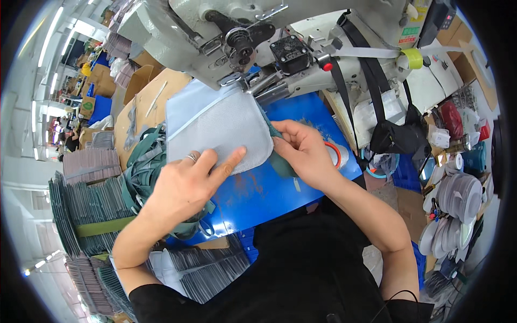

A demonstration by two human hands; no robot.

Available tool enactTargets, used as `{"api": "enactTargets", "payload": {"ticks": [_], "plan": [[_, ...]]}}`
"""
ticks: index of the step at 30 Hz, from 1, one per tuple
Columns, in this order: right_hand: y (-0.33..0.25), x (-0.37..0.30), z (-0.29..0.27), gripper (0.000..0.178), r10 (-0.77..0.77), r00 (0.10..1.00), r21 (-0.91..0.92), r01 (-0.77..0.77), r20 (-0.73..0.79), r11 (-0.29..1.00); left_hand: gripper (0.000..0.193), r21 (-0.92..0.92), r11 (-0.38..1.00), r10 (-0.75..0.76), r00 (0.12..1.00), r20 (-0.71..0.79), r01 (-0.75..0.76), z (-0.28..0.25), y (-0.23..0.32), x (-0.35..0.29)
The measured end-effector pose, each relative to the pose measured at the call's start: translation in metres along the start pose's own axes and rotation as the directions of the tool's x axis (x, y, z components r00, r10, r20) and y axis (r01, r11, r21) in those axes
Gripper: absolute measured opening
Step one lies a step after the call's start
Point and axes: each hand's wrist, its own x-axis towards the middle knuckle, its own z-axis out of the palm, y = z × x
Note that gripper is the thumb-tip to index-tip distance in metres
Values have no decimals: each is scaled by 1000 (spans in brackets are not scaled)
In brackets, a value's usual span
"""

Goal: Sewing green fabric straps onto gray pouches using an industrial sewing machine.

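Note:
A light grey fabric panel [221,132] with a mesh lower part and rounded corners lies at the head of a sewing machine [242,48]. Its upper right edge is under the machine's presser area; the needle itself is too small to make out. On the mesh rests my left hand [188,177], index finger stretched out and the others partly bent, with nothing gripped. At the panel's right edge my right hand [301,151] pinches dark green fabric [283,164] between thumb and fingers. Part of this green piece is hidden beneath the panel.
Green straps [145,167] are heaped left of the panel on the blue work surface [245,199]. Stacked folded panels [89,204] stand farther left. Black straps [374,75] hang at the machine's right, and white tape rolls [458,194] sit at the far right.

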Motion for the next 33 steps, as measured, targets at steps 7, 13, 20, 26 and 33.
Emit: {"api": "enactTargets", "payload": {"ticks": [7,13,20,26,33], "plan": [[8,47,3,32,2,999,-4,-2,46,1000,59,89,994,51,990,134,-63,-14,-42,30],[15,63,9,19,-8,1000,107,9,-6,994,46,128,985,97,988,123,-113,-18,-69,53],[16,62,12,18,-17,999,159,22,-35,987,55,195,977,58,988,145,-86,-12,-60,57],[18,62,10,18,-39,999,136,43,-32,990,53,204,978,6,991,136,-34,-8,-45,57],[24,62,11,18,-63,996,137,70,-59,988,38,45,977,-210,974,85,207,6,0,68]]}}
